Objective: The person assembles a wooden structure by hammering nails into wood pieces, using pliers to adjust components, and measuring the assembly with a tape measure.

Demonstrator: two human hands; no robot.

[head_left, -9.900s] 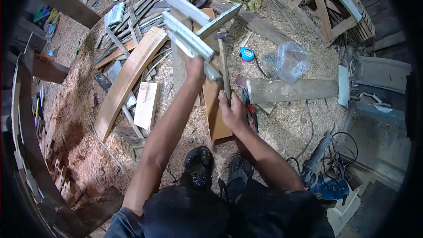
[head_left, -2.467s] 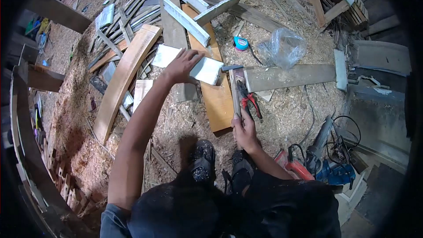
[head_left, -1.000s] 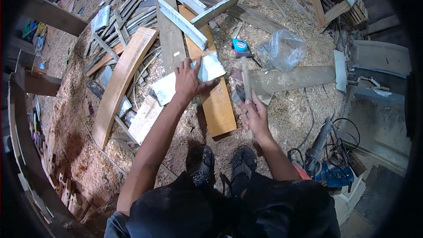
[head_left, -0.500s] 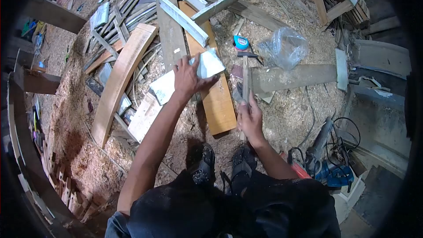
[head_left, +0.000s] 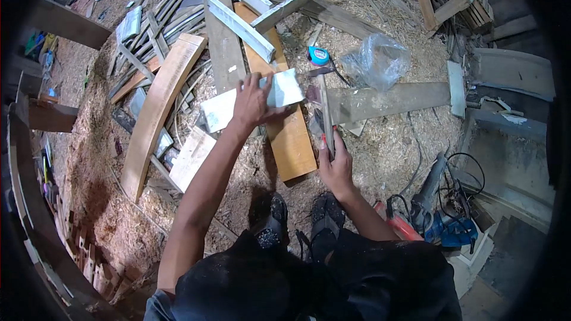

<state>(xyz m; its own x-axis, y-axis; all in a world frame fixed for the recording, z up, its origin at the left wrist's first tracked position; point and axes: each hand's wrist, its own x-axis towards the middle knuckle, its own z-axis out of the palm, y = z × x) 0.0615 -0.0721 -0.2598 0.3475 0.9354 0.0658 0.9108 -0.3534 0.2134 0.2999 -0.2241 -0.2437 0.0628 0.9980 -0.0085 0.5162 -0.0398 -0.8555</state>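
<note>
My left hand [head_left: 251, 102] lies over a short whitish board [head_left: 282, 88], fingers spread on top of it. That board lies across an orange-brown plank [head_left: 292, 148] on the shavings. My right hand [head_left: 335, 163] is wrapped round the handle of a hammer [head_left: 325, 107], whose head is just right of the whitish board's end. A blue tape measure [head_left: 319, 55] rests beyond the hammer head. Crossed white-edged boards [head_left: 241, 27] stand on the far part of the orange-brown plank.
A curved plank [head_left: 163, 113] and a strip pile lie left. Rightward are a clear plastic bag [head_left: 380, 62], a grey board [head_left: 395, 102] and a blue power tool [head_left: 455, 232] with cables. My feet [head_left: 327, 220] stand near the plank's front end.
The hammer head has tilted left, closer to the whitish board's end. My left hand still rests on that board. The whole view has shifted slightly.
</note>
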